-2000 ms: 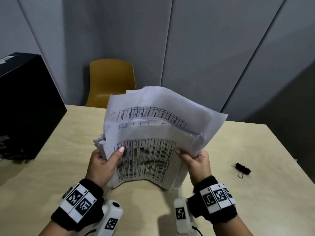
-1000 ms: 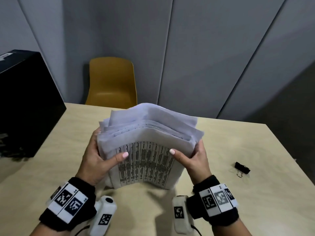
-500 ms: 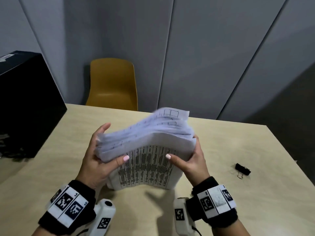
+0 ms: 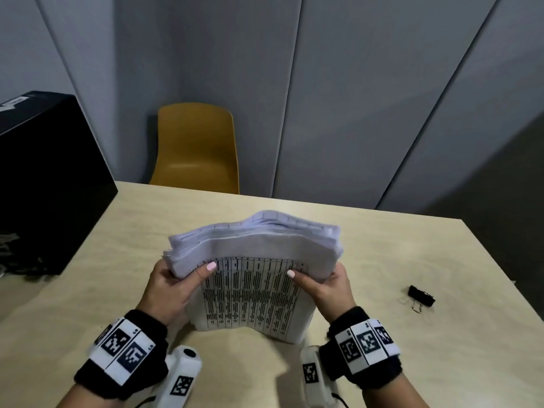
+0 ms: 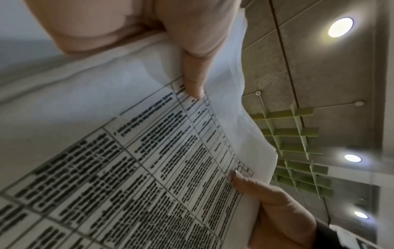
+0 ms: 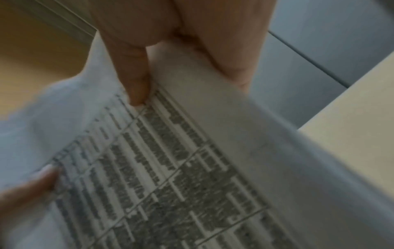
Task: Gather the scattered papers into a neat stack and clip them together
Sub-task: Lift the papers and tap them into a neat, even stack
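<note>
Both hands grasp one thick stack of papers (image 4: 253, 260), standing on its lower edge on the light wooden table (image 4: 382, 254) and bowed toward the person. On its left side the left hand (image 4: 167, 287) clasps the stack, thumb laid across the printed front sheet and the other fingers hidden behind the pile; the left wrist view shows that thumb (image 5: 192, 70) pressing on the table grid printed on the sheet (image 5: 127, 168). Opposite it the right hand (image 4: 326, 287) grips the right side the same way, thumb on the front sheet and fingers wrapped out of sight behind; in the right wrist view, which is blurred, its thumb (image 6: 134, 79) lies on the printed page (image 6: 170, 168). Between the two thumbs the front sheet carries dense black text in ruled columns. Above the hands the upper edges of the sheets are uneven, several pages fanned and stepped rather than flush. Well to the right of the right hand a black binder clip (image 4: 421, 295) lies alone on the table, touching nothing else. Each wrist wears a black band with square black-and-white markers, and a white camera unit hangs below each wrist. Far beyond the left hand a black box (image 4: 44, 187) sits at the table's left edge, and past the stack a mustard-yellow chair (image 4: 197, 148) stands against the grey wall panels.
</note>
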The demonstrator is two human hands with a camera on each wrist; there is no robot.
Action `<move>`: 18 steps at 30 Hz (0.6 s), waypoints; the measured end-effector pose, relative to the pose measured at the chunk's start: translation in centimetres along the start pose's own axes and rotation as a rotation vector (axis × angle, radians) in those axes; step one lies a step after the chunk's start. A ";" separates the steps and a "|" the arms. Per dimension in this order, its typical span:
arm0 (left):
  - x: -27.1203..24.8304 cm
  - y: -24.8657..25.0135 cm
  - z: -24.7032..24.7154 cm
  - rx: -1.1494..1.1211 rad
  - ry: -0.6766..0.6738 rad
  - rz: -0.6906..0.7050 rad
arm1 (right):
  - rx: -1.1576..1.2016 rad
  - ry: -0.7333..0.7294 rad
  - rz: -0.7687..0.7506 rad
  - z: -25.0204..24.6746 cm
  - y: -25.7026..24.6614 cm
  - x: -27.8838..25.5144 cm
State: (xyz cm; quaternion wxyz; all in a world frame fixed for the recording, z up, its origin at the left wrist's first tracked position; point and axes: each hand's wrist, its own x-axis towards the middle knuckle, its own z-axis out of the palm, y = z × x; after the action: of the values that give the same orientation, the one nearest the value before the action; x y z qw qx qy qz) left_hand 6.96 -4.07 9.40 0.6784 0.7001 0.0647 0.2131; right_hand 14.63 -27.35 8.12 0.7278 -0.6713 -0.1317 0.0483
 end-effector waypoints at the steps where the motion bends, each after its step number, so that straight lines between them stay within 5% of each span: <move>1: 0.1 0.5 0.2 0.018 -0.013 0.011 | -0.004 -0.018 -0.037 0.2 -0.5 -0.1; 6: 0.7 1.8 -0.2 0.011 0.003 0.067 | 0.054 0.024 -0.129 -0.3 -1.7 -0.4; 12: -0.7 1.9 0.5 0.036 -0.060 0.052 | 0.053 0.051 -0.039 -0.4 -0.8 -1.0; 18: -0.7 0.8 0.9 0.017 0.086 0.071 | 0.091 0.098 -0.089 -0.1 -0.8 -1.1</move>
State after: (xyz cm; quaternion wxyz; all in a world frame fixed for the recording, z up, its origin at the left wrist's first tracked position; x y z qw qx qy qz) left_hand 6.50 -5.25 9.99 0.6612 0.6978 0.0709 0.2663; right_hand 13.47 -27.75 8.72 0.7645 -0.6326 -0.1231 -0.0111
